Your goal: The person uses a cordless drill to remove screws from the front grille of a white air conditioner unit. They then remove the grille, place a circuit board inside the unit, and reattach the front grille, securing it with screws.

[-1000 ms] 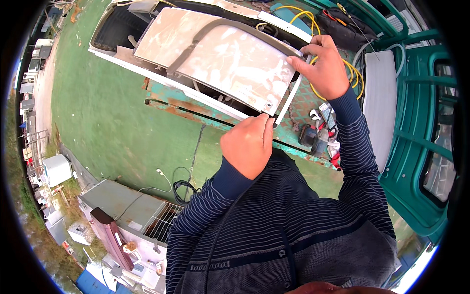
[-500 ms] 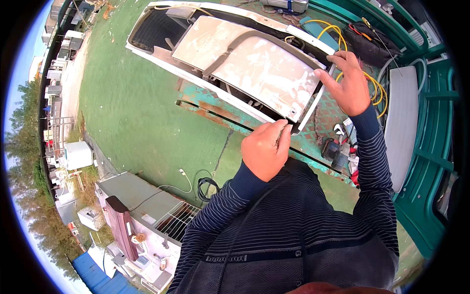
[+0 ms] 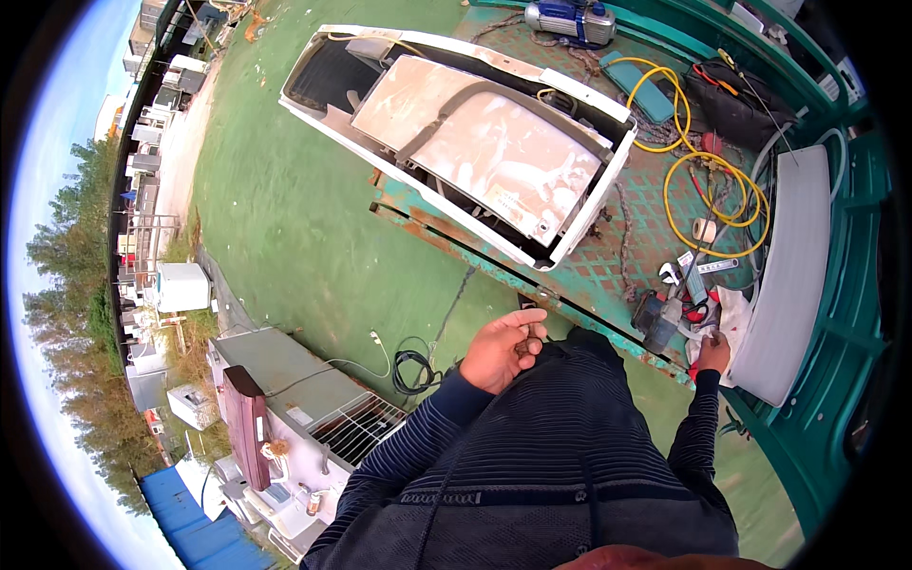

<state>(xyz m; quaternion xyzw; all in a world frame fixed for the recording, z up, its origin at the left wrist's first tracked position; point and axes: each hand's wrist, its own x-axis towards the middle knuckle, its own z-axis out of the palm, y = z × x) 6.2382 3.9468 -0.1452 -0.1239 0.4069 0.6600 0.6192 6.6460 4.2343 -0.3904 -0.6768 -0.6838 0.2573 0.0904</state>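
Observation:
A dusty appliance casing [image 3: 404, 169] with a white frame lies tilted on the rusty green truck bed. Inside it sits a tan, scuffed metal box [image 3: 503, 142] crossed by a dark strap. Below its near end, apart from it, my left hand [image 3: 503, 351] is curled, with small dark bits at the fingers. My right hand [image 3: 712, 355] is down among the tools at the bed's right edge, fingers closed at a whitish cloth [image 3: 733, 309]; what they grip is hidden. Beside it lie a dark cordless power tool [image 3: 655, 318] and an adjustable wrench [image 3: 669, 274].
Yellow hose [image 3: 679, 204] coils over the bed near a roll of tape [image 3: 703, 229]. A blue and silver pump [image 3: 572, 21] stands at the back. A long pale panel [image 3: 788, 275] leans along the green side wall. Left, on the ground, lies a discarded appliance [image 3: 285, 370].
Both hands have come off the casing's near end. My right hand has moved down to the tools; my left has drawn back toward my body. The view has shifted a little.

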